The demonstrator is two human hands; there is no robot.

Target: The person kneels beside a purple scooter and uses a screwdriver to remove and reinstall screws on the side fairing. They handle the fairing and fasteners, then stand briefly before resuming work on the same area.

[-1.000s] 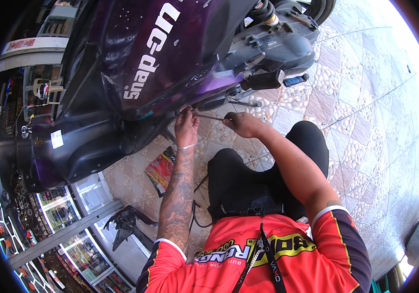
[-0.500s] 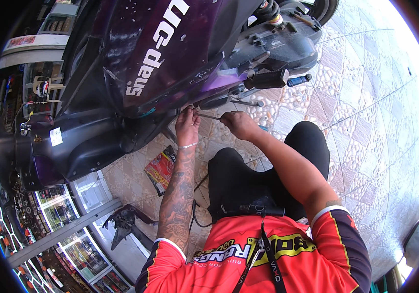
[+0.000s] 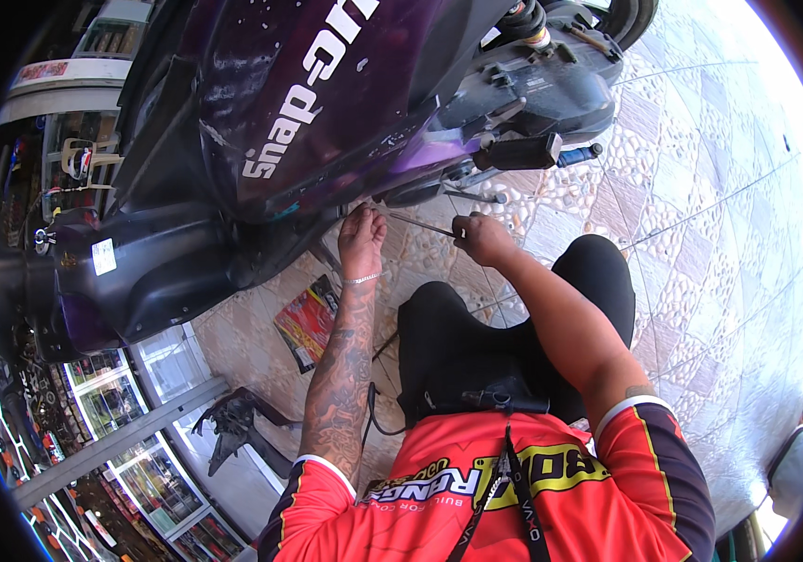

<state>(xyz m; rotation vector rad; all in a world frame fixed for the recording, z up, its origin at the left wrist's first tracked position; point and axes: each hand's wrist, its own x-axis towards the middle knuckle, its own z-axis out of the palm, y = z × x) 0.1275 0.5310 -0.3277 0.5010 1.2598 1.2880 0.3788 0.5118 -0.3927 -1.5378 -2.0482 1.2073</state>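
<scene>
A scratched dark-purple scooter (image 3: 216,103) with large white lettering fills the upper left. My left hand (image 3: 361,242) is closed at the lower edge of its body; what the fingertips hold there is hidden. A thin metal rod (image 3: 420,224) runs from beside those fingertips to my right hand (image 3: 486,242), which grips its outer end. Just right of and above the hands are a black footpeg (image 3: 519,153) and a blue cylindrical part (image 3: 578,155).
A patterned tile floor (image 3: 692,234) stretches right. A colorful printed sheet (image 3: 306,323) lies beside my left forearm, with a dark plastic part (image 3: 233,431) below it. Glass display cases (image 3: 144,487) line the left. My bent knees sit beneath my arms.
My right hand has moved rightward, away from my left hand, and more of the rod shows between them. My left hand stays at the scooter's lower edge.
</scene>
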